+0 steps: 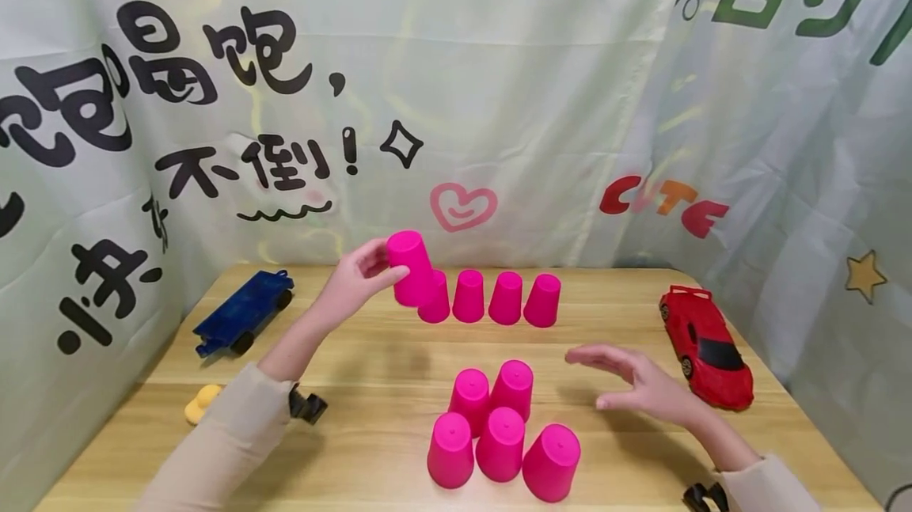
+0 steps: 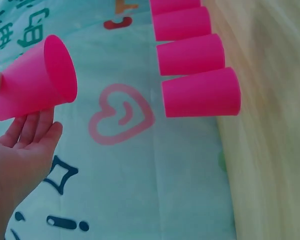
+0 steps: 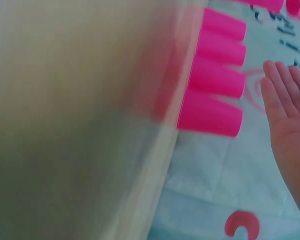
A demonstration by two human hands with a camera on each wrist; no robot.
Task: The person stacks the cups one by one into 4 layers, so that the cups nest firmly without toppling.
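My left hand (image 1: 349, 282) grips a bright pink plastic cup (image 1: 409, 267), upside down and raised off the table. Its thumb lies on one side and the fingers on the other; in the left wrist view the held cup (image 2: 40, 77) shows its open rim. Behind it stands a back row of several upside-down pink cups (image 1: 468, 297), the leftmost partly hidden. Nearer to me, several more upturned pink cups (image 1: 501, 445) stand in a tight cluster. My right hand (image 1: 641, 385) hovers right of that cluster, holding nothing, fingers extended and thumb apart.
A blue toy car (image 1: 245, 312) and a yellow rubber duck (image 1: 203, 403) lie at the left of the wooden table (image 1: 356, 449). On the right side sits a red toy car (image 1: 707, 347). A printed curtain (image 1: 527, 116) hangs behind the table's back edge.
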